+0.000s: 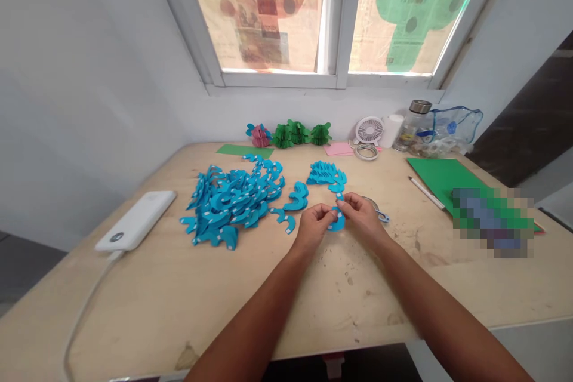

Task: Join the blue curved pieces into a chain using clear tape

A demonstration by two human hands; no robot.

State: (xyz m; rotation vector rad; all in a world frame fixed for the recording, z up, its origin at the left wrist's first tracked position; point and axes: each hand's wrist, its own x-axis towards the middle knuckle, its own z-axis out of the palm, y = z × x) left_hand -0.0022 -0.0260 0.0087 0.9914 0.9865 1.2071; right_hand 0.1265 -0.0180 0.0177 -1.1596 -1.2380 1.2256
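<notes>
Pinched between both hands is a curved blue paper piece, low over the table. My left hand grips its left side with thumb and fingers. My right hand grips its upper right part. Just beyond my hands lies a folded blue paper chain, whose tail reaches toward my fingers; whether it joins the held piece I cannot tell. Left of my left hand are a few loose curved blue pieces with small white squares on them. Farther left spreads a large pile of similar blue pieces.
Scissors lie partly behind my right hand. A white power bank with a cable sits at the left. Green paper and a pen lie right. Along the wall are green paper figures, a small fan and a bottle.
</notes>
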